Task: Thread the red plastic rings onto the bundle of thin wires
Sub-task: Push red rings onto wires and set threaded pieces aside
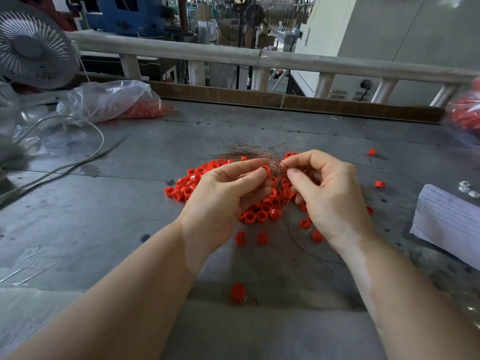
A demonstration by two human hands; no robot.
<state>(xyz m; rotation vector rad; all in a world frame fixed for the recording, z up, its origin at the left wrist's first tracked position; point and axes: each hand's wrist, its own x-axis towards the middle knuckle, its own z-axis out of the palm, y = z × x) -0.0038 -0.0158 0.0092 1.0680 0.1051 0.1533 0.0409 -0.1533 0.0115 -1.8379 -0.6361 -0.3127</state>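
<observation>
Mid-worktop, above the loose ring pile [262, 209], left hand [223, 196] pinches 1 red ring [265, 169] while right hand [330, 193] pinches the wire bundle [249, 152]; wires judged light, springy, splaying, best gripped near the tips.

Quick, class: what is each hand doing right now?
Left hand: pinches a red ring beside the wire bundle.
Right hand: pinches thin wires of that bundle.

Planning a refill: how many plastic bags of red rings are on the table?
2. One clear plastic bag of red plastic rings lies at the far left by the fan; another sits at the right edge, partly cut off. More may lie outside the view.
</observation>
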